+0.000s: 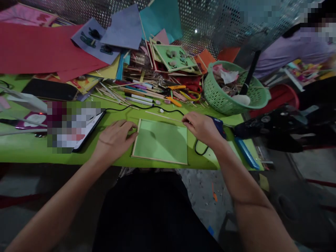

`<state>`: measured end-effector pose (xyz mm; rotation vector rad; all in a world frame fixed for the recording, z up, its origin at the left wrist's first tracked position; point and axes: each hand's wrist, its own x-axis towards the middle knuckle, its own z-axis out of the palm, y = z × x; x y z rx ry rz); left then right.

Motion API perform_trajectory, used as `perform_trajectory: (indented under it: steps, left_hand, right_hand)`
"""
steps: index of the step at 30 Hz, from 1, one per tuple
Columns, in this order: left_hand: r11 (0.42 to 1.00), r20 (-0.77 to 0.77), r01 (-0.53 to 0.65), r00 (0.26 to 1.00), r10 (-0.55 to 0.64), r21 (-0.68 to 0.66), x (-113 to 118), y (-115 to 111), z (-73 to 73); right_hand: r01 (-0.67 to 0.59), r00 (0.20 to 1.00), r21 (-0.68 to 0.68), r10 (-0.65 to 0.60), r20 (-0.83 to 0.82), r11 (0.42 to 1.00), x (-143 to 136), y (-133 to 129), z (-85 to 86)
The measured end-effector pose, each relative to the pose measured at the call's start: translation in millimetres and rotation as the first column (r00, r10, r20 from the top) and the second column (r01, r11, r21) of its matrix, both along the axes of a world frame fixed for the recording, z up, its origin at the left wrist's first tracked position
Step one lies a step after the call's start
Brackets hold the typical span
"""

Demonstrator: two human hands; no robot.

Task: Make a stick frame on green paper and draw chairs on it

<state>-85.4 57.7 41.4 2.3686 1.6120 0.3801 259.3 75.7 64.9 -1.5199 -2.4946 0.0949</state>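
Note:
A light green card (162,141) lies flat on the table, with thin wooden strips along its left and bottom edges. My left hand (115,136) rests at the card's left edge; thumb and forefinger are apart, their tips touching the strip there. Above the card's top edge lies a loose thin wooden stick (164,116), slanting slightly. My right hand (202,126) is beyond the card's upper right corner, fingertips pinched together at the stick's right end. A dark blue tool with a black cord (217,124) is partly hidden behind this hand.
Pens, scissors (175,87) and sticks crowd the table's back, beside a green basket (233,87) of scraps. Decorated framed cards (177,57) and red paper (34,49) are piled behind. A tablet (81,129) stands left, a blue cutter (246,153) right. Another person's purple sleeve (288,49) shows.

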Motion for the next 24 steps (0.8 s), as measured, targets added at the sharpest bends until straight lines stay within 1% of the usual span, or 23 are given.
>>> perform_trajectory:
  steps: [5,10,17,24]
  left_hand:
    - [0.996,0.047,0.058,0.997,-0.061,0.067,-3,13,-10.2]
    - [0.993,0.069,0.055,0.996,-0.062,0.104,-4,19,-18.6]
    - [0.992,0.078,0.046,0.995,-0.056,0.122,-6,18,-21.6]
    - [0.991,0.086,0.063,0.994,-0.073,0.117,-7,19,-22.0]
  right_hand:
    - [-0.054,0.997,-0.015,0.055,0.062,0.998,-8,5,-2.1]
    - [-0.077,0.994,-0.033,0.079,0.073,0.997,-11,6,-6.1]
    - [-0.071,0.994,-0.042,0.074,0.085,0.997,-12,3,-6.6]
    - [-0.064,0.993,-0.051,0.068,0.094,0.997,-13,2,-8.6]
